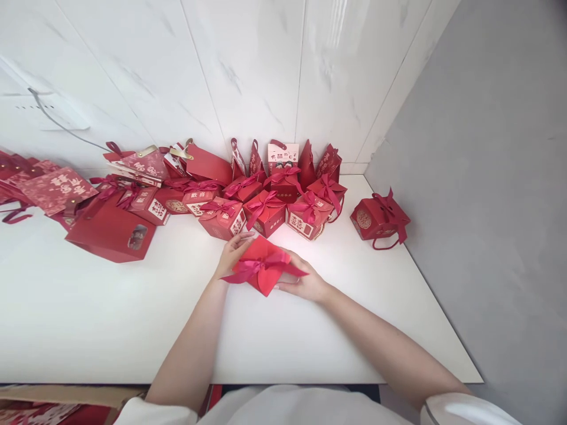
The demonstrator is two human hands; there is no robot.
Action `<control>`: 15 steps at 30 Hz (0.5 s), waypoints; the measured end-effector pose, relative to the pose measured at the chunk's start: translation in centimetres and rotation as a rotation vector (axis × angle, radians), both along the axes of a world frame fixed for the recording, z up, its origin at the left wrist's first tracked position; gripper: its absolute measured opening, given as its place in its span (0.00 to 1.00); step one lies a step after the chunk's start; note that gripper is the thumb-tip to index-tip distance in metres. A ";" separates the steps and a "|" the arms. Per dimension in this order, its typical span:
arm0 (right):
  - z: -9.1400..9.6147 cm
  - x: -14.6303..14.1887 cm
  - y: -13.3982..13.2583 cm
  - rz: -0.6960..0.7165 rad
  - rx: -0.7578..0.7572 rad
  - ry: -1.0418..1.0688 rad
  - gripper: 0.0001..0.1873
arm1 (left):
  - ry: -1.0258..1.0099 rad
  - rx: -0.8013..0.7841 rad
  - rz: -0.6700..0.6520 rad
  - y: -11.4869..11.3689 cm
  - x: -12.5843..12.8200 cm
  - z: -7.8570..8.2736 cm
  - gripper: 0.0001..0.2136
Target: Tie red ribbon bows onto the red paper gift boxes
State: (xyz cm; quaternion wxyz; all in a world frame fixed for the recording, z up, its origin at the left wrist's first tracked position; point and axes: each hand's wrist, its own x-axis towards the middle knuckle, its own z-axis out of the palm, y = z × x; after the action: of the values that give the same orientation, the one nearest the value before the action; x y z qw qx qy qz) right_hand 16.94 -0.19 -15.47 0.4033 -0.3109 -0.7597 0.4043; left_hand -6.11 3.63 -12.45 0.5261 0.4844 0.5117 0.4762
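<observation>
A red gift box [268,277] tied on top with a dark pink ribbon bow is between my two hands, over the white table near its middle. My left hand [231,255] is curled round its left side, with the fingertips at the far edge. On the opposite side my right hand [306,280] grips it, thumb toward me and fingers partly hidden behind the box. Just beyond stands a row of similar ribboned boxes, among them a red box [266,219] and one with a white printed panel [301,227].
One ribboned box [372,219] stands apart near the table's right edge. A larger red box with a window [110,233] lies at the left among several printed bags [57,189]. Tiled wall [248,65] bounds the back. An open carton [128,394] sits below the front edge.
</observation>
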 end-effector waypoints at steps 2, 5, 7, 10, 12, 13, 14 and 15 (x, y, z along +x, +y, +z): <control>0.3 -0.1 0.0 0.024 0.027 -0.028 0.38 | 0.011 -0.050 0.011 0.1 -0.7 -0.2 0.19; 1.0 -0.1 -0.2 0.039 0.034 -0.066 0.25 | 0.033 -0.087 0.010 0.1 -1.4 -0.5 0.22; 1.2 0.0 -0.4 0.049 -0.002 -0.060 0.18 | 0.032 -0.120 -0.053 0.0 -1.9 0.0 0.23; 1.2 0.2 -0.7 0.046 -0.080 -0.036 0.19 | 0.023 -0.184 -0.187 -0.6 -3.4 2.2 0.28; 0.8 0.2 -0.7 0.026 -0.126 -0.023 0.22 | 0.055 -0.162 -0.205 -1.8 -4.4 4.4 0.30; 0.6 0.3 -0.7 0.012 -0.146 -0.017 0.23 | 0.085 -0.126 -0.194 -2.7 -4.6 5.6 0.30; 0.5 0.3 -0.7 -0.005 -0.168 -0.009 0.23 | 0.123 -0.084 -0.181 -3.8 -4.6 6.6 0.29; 0.3 0.3 -0.7 -0.018 -0.190 -0.002 0.23 | 0.171 -0.034 -0.167 -4.9 -4.2 7.4 0.28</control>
State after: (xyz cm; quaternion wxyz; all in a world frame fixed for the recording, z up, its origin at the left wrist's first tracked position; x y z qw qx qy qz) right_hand 17.20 -0.89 -15.20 0.3751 -0.3547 -0.7155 0.4706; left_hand -10.32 -1.24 -5.04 0.5265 0.5553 0.5204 0.3789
